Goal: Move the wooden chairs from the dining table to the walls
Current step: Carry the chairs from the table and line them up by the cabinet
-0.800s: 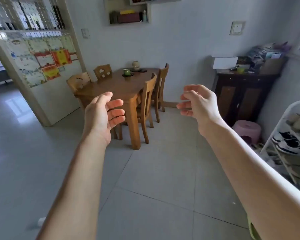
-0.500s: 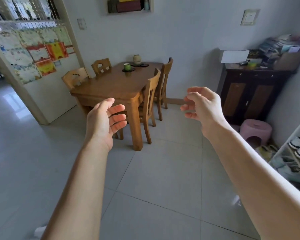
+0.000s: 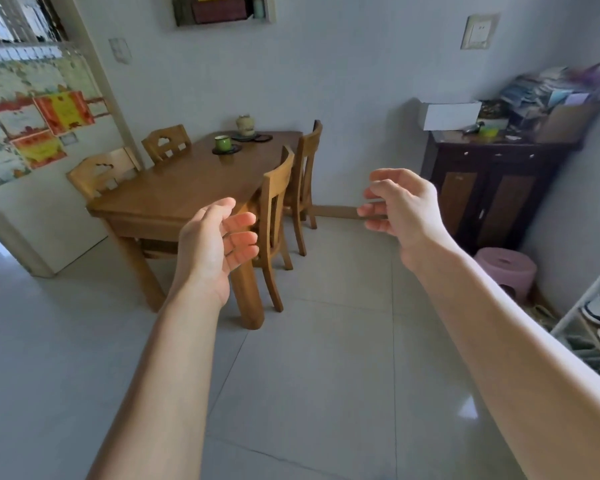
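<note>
While both hands hover holding nothing, I count four chairs tucked at one desk (image 3: 174, 192): near left chair (image 3: 103, 171), far left chair (image 3: 167, 143), near right chair (image 3: 277, 188), far right chair (image 3: 309, 154). My left hand (image 3: 219, 244), fingers loosely spread, shows just left of the near right chair; my right hand (image 3: 400, 209), fingers loosely curled, floats to its right.

Soft daylight; blurred, fisheye-warped edges
</note>
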{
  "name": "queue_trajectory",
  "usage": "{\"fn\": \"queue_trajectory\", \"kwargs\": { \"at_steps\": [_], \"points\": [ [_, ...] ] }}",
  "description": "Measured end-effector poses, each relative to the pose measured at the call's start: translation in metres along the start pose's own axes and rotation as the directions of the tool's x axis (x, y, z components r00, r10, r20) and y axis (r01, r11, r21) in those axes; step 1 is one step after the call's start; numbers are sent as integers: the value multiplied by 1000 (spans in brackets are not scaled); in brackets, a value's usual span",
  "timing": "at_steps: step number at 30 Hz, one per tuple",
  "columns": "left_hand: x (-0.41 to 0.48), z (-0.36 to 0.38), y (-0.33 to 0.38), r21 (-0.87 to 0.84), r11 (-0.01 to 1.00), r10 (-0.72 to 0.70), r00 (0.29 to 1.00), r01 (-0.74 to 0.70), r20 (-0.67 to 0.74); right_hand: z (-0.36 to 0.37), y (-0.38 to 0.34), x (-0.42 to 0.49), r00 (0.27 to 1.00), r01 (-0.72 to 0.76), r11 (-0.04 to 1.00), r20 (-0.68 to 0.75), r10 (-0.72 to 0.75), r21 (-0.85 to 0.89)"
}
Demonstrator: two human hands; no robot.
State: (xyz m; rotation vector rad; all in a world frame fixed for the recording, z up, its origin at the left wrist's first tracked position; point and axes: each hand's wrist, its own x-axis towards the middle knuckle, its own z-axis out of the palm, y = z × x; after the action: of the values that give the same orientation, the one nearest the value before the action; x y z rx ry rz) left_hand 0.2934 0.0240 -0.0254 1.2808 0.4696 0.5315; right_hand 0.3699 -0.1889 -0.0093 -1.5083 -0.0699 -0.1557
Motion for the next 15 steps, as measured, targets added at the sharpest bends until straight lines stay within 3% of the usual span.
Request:
{"fn": "queue_trajectory", "kwargs": {
  "at_steps": [10, 15],
  "points": [
    [105, 144, -24, -47, 999, -21, 999, 19, -44, -31, 22, 189, 997, -21, 999, 75, 24, -46],
    [151, 179, -37, -88, 993, -81, 993, 73, -87, -17, 35, 260, 985, -75, 997, 156, 79, -35]
  ]
}}
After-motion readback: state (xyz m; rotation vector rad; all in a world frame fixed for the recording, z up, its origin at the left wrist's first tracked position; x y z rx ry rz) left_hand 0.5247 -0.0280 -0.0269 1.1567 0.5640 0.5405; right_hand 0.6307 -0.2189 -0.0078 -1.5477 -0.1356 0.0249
